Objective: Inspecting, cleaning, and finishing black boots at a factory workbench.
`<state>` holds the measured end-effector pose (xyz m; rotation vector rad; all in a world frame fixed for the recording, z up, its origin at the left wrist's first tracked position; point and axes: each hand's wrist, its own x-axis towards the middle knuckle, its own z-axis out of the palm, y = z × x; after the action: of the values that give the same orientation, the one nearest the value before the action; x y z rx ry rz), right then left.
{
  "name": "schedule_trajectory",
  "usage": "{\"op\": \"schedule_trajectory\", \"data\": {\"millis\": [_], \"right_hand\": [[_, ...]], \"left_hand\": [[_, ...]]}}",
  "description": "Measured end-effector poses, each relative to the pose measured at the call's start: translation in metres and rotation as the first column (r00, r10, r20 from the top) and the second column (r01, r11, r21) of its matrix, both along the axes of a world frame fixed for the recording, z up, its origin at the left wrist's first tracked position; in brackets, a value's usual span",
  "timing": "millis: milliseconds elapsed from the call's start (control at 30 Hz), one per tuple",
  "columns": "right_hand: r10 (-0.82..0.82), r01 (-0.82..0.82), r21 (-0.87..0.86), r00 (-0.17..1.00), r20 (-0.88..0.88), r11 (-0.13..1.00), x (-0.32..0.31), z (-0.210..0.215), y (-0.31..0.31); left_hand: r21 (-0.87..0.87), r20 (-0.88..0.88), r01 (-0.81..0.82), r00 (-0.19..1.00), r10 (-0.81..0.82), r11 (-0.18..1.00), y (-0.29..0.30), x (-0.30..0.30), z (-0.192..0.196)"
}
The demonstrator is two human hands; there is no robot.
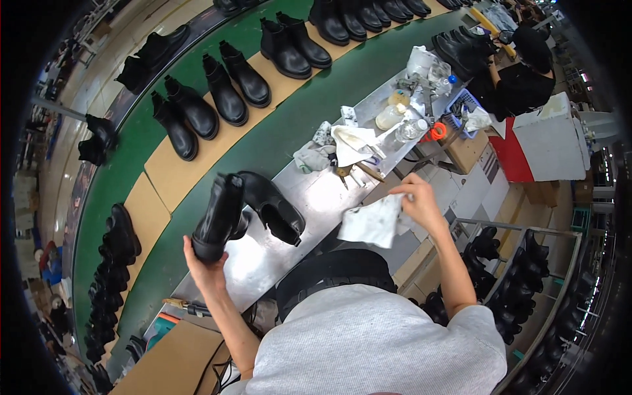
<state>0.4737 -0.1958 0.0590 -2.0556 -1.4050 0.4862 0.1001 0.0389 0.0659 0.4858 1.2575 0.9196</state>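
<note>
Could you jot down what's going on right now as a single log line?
left hand: holds black boot by the sole, raised | right hand: holds white cloth | second black boot: lying on metal bench

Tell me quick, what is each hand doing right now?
Left hand: closed around a shiny black leather ankle boot, gripping it at the sole end.
Right hand: closed, pinching a crumpled white cloth rag.
</note>
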Motion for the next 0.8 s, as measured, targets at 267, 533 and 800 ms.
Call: {"op": "schedule_trajectory", "data": {"millis": [267, 533, 800], "right_hand": [[-0.112, 0.792, -0.201, -0.168, -0.98, 0.576, 0.108, -0.142, -0.05], [-0.49, 0.693, -0.248, 0.173, -0.854, 0.676, 0.188, -0.124, 0.029], [-0.42, 0.371, 0.326, 0.903, 0.092, 0.869, 0.029, -0.13, -0.011]], "left_hand": [[0.064, -0.204, 0.192, 0.963, -0.175, 0.979, 0.004, -0.03, 0.018], [0.157, -0.597, 0.515, 0.73, -0.334, 0.843, -0.023, -0.013, -0.004], [0.122, -0.737, 0.57, 0.6, -0.311, 0.812, -0.045, -0.008, 0.002]]}}
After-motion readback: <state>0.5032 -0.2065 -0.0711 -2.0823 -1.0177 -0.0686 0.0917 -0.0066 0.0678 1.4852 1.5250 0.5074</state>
